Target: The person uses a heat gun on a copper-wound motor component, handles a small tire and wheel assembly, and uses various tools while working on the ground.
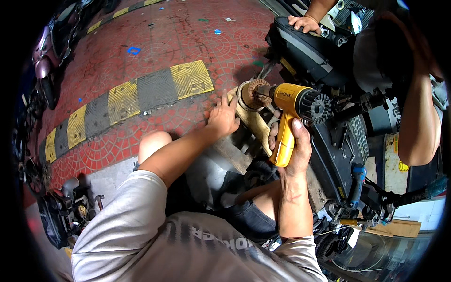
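Note:
My right hand (300, 145) is wrapped round the handle of a yellow and black heat gun (287, 98), its finned rear end turned to the right. The metal nozzle points left at a round, rusty-brown metal part (244, 97) with a raised rim. Where the nozzle meets that part, I cannot make out whether they touch. My left hand (224, 116) lies with its fingers stretched out at the left edge of the round part. Beneath it are a pale yellowish piece (253, 123) and a wooden block (233, 152).
Another person's hand (304, 23) rests on a black seat (300, 47) at the upper right. A blue and black power tool (358, 183) stands at the right, near a black scooter deck (338, 155). A yellow and black speed bump (155, 87) crosses the red floor. A hammer (99, 202) lies lower left.

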A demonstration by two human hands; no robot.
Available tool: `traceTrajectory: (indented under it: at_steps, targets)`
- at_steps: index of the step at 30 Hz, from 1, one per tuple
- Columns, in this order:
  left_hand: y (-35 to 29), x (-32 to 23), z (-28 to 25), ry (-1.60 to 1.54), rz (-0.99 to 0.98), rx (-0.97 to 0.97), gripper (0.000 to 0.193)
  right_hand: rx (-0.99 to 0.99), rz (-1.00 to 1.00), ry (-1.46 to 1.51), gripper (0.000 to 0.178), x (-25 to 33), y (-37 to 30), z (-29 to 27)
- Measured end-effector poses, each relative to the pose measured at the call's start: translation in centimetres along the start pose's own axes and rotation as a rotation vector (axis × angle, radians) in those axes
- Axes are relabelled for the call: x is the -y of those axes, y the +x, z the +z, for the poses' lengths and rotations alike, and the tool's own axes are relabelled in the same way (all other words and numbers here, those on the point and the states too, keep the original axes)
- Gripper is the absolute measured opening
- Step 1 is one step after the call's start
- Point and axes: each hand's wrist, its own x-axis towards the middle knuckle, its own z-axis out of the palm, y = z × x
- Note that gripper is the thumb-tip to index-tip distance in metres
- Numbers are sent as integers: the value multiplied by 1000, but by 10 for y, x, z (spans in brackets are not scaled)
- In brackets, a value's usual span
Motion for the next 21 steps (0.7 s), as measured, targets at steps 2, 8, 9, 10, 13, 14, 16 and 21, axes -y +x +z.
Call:
traceTrajectory:
  at_steps: [2, 8, 9, 10, 13, 14, 16, 21]
  targets:
    - [-2, -5, -4, 12, -18, 16, 88, 0, -7, -22, 52, 1, -1, 3]
    - [-4, -6, -7, 67, -20, 7, 88, 8, 10, -20, 41, -4, 1, 7]
    - [-4, -7, -8, 52, -32, 23, 88, 9, 5, -17, 39, -5, 2, 8]
    - [-4, -8, -8, 38, -43, 40, 87, 9, 0, -13, 38, -5, 2, 9]
    - [-4, -11, -9, 25, -48, 63, 86, 1, -4, -16, 35, -7, 4, 6]
    - [-2, -13, -9, 29, -37, 70, 86, -10, -7, -15, 34, -7, 4, 5]
    - [2, -15, -4, 77, -51, 92, 92, -35, 6, -61, 34, -6, 5, 8]
    - [7, -10, 2, -22, -110, 163, 91, -33, -48, -265, 32, -23, 14, 16]
